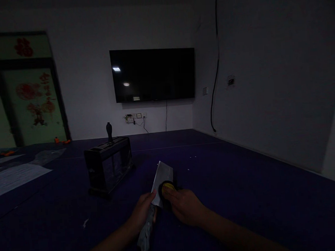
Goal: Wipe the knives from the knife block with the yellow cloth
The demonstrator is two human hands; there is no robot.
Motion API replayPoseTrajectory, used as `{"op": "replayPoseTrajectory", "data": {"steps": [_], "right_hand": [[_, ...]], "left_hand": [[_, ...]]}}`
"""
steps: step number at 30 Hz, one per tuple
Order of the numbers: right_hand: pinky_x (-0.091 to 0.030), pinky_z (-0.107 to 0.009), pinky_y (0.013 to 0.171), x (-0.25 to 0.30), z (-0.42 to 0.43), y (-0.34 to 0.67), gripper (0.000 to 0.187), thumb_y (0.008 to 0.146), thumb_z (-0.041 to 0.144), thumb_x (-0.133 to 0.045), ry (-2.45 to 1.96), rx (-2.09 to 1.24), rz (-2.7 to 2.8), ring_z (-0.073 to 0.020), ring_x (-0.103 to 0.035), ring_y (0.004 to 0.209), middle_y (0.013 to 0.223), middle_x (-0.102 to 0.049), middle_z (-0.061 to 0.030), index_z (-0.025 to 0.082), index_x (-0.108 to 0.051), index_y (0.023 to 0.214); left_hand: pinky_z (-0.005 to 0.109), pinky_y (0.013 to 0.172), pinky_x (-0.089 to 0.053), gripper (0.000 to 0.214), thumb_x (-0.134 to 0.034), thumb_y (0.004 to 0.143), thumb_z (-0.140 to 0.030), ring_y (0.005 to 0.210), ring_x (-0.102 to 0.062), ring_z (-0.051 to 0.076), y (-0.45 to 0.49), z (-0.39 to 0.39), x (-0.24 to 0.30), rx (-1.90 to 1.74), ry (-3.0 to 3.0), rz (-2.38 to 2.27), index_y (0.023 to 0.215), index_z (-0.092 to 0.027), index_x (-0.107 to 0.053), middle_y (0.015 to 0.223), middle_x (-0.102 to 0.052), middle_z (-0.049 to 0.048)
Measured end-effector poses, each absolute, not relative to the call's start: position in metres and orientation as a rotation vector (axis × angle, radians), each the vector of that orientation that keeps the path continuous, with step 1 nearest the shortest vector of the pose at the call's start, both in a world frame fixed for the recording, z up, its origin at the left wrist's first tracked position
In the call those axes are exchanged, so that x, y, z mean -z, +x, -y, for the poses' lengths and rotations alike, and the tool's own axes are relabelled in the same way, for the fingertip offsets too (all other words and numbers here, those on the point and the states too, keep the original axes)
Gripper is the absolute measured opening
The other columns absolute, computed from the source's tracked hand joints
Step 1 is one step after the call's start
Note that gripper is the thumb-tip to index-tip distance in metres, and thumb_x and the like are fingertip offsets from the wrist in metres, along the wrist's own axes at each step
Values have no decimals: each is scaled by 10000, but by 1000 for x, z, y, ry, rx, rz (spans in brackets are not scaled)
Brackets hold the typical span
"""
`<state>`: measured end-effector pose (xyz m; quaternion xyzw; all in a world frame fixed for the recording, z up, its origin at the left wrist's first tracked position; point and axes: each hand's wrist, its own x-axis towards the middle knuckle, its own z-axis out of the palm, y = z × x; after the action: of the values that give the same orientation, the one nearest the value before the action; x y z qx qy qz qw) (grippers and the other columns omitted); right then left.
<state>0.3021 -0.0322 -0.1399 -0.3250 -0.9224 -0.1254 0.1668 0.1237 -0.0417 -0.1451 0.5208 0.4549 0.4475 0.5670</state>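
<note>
Low in the middle of the view, a cleaver (162, 175) with a broad pale blade is held tilted above the dark blue floor. My left hand (142, 210) is closed around it where blade meets handle, thumb on the blade. Its handle (145, 233) looks wrapped in crumpled grey material. My right hand (186, 205) is closed on a round black-and-yellow tool (168, 186), which is at the blade's right edge and partly covers it. Whether the tool touches the edge I cannot tell in the dim light. My right fingers hide part of the tool.
Left of my hands stands a black box-shaped frame (95, 171) with a dark vase-like knob (109, 132) on top. Papers (19, 178) lie at the left, and small white scraps (85, 223) dot the floor. A television (153, 75) and a hanging cable (217, 71) are on the walls.
</note>
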Motion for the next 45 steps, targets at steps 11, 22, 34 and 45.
{"op": "replayPoseTrajectory", "data": {"steps": [11,22,34,45], "right_hand": [[-459,-310,829,138,35,302,489,743,96,-419,-917,363,2623,-208,-561,1030,1288,-482,-136,124,-439,1231],[-467,-319,817,140,32,301,509,732,85,-417,-924,383,2627,-220,-572,1009,1261,-507,-138,112,-425,1240],[-461,-324,832,141,33,302,503,734,84,-423,-900,395,2617,-220,-554,1040,1272,-495,-145,111,-432,1236],[-468,-328,832,141,32,302,497,739,92,-416,-924,400,2635,-222,-572,1016,1272,-492,-150,95,-429,1236]], "left_hand": [[199,288,-245,580,-483,581,-750,257,-367,100,122,39,149,-1045,1233,-1067,629,-172,-495,326,-442,-36],[196,305,-234,565,-495,579,-741,260,-367,93,121,36,154,-1054,1256,-1059,626,-178,-478,332,-442,-40],[198,300,-232,575,-513,551,-745,269,-360,91,123,39,151,-1068,1218,-1078,647,-179,-483,333,-432,-53],[199,320,-231,544,-492,604,-721,264,-363,87,124,42,151,-1064,1245,-1093,643,-178,-485,342,-431,-56]]}}
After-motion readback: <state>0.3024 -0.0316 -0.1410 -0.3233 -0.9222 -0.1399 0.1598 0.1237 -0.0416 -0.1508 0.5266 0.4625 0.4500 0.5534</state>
